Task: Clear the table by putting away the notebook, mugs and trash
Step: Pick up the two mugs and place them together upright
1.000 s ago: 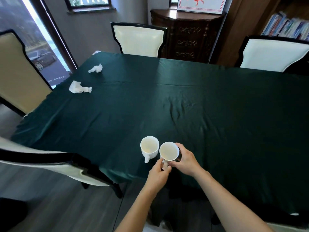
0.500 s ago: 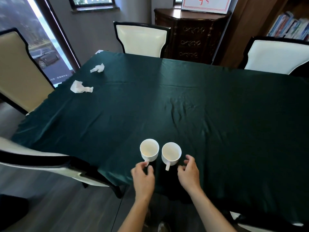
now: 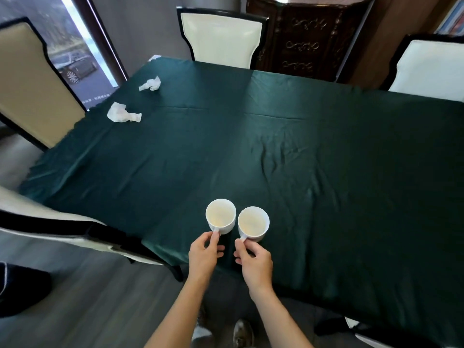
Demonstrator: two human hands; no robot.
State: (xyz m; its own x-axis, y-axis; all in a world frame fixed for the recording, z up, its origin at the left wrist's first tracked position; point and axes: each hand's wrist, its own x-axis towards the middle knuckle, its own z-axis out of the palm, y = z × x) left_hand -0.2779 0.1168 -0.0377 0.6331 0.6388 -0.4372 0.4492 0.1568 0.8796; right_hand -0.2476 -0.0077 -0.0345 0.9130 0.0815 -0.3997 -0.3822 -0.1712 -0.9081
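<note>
Two white mugs stand side by side, both empty, near the front edge of the table with the dark green cloth (image 3: 326, 159). My left hand (image 3: 204, 254) pinches the handle of the left mug (image 3: 221, 216). My right hand (image 3: 254, 259) pinches the handle of the right mug (image 3: 253, 223). Both mugs rest upright on the cloth. Two crumpled white tissues lie at the far left: one (image 3: 123, 115) near the left edge, the other tissue (image 3: 150, 84) further back. No notebook is in view.
Cream chairs with black frames ring the table: one (image 3: 37, 79) at the left, one (image 3: 221, 36) at the far end, one (image 3: 429, 69) at the far right, one (image 3: 62, 227) at the near left. A dark carved cabinet (image 3: 306, 38) stands behind.
A second ago both hands were at the right mug. They drew back, then each closed on one mug's handle. The mugs stay where they were.
</note>
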